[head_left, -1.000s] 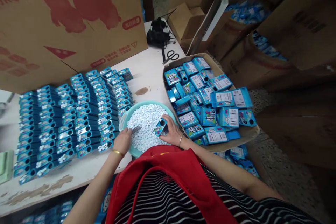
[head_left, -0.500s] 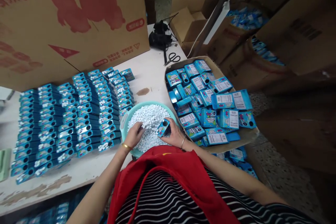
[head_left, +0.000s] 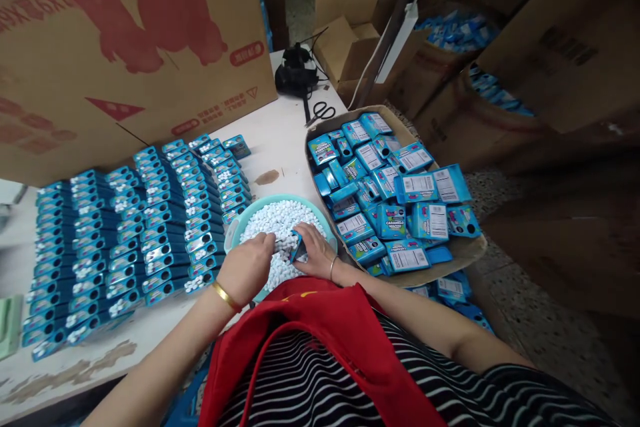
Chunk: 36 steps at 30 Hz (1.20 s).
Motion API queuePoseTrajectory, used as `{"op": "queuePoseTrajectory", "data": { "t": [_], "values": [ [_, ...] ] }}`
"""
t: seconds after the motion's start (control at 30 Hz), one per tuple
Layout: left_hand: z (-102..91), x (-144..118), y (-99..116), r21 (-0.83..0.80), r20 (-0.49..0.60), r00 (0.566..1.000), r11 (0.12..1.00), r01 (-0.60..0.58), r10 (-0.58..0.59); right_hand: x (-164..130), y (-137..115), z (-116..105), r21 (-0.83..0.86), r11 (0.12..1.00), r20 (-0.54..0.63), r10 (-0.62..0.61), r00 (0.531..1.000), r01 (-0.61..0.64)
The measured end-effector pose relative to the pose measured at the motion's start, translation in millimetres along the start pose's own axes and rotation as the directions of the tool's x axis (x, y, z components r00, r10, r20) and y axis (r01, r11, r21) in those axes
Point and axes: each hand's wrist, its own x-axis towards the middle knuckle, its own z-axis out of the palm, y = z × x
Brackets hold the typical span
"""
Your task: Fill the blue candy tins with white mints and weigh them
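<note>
My left hand (head_left: 249, 267), with a gold bangle at the wrist, is closed at the left side of a light green basin (head_left: 231, 237). What its fingers grip is too small to make out; a greyish shape shows at their tips. White candy pellets (head_left: 280, 215) fill the basin. Over the pellets, my right hand (head_left: 316, 250) is closed around a small blue candy box (head_left: 299, 250), tilted toward the left fingertips. The right fingers partly cover this box.
Rows of blue boxes (head_left: 165, 227), several topped with white pellets, stand on the white table (head_left: 273, 130) at left. A carton (head_left: 477, 253) heaped with blue boxes is close on the right. Scissors (head_left: 320, 113) lie behind it. A large cardboard box (head_left: 165, 100) blocks the back left.
My left hand has turned and come up over the basin's near left side. The right hand has shifted slightly left and tilted the candy box toward it. The whole view has shifted slightly.
</note>
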Motion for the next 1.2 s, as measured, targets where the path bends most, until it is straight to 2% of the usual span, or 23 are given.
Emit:
{"op": "queuePoseTrajectory", "data": {
  "t": [0.07,0.13,0.23,0.33,0.43,0.5,0.57,0.7,0.83,0.93,1.07,1.2],
  "values": [
    [-10.8,-3,12,0.076,0.018,1.0,0.997,-0.004,0.002,0,1,1,0.007,1.0,-0.007,-0.012,1.0,0.012],
    [-16.5,-6,13,0.108,0.019,1.0,0.994,-0.013,0.011,0,1,0,0.018,1.0,-0.025,-0.017,1.0,0.018],
    [-6.1,-8,-8,0.064,-0.045,0.998,0.997,0.037,-0.034,-1,2,-4,0.054,0.999,-0.036,0.011,0.999,-0.009],
    [32.8,-4,-43,-0.031,-0.052,0.99,0.991,0.129,-0.131,-3,3,-9,0.079,0.994,-0.051,0.081,0.995,-0.077],
    [88.0,13,-62,-0.141,0.037,0.978,0.967,0.21,-0.207,-7,4,-14,0.099,0.987,-0.075,0.138,0.988,-0.13],
    [121.5,30,-59,-0.252,0.038,0.98,0.947,0.198,-0.195,-9,5,-17,0.109,0.981,-0.072,0.167,0.983,-0.158],
    [145.8,50,-49,-0.327,0.001,0.985,0.931,0.162,-0.171,-11,4,-19,0.108,0.976,-0.058,0.194,0.979,-0.187],
    [167.3,78,-31,-0.437,-0.092,0.983,0.893,0.102,-0.157,-13,1,-21,0.106,0.971,-0.024,0.218,0.976,-0.215],
    [166.4,77,-38,-0.518,-0.145,0.982,0.855,0.031,-0.123,-14,-1,-20,0.118,0.961,-0.018,0.254,0.967,-0.25],
    [150.1,62,-51,-0.564,-0.2,0.975,0.825,-0.034,-0.096,-15,-2,-20,0.118,0.958,-0.029,0.267,0.963,-0.261],
    [106.2,34,-63,-0.604,-0.288,0.957,0.779,-0.172,-0.012,-12,-2,-17,0.101,0.963,-0.061,0.256,0.965,-0.249],
    [57.3,12,-57,-0.51,-0.261,0.96,0.829,-0.228,0.103,-4,-2,-12,0.061,0.982,-0.072,0.184,0.98,-0.18]
  ]
}}
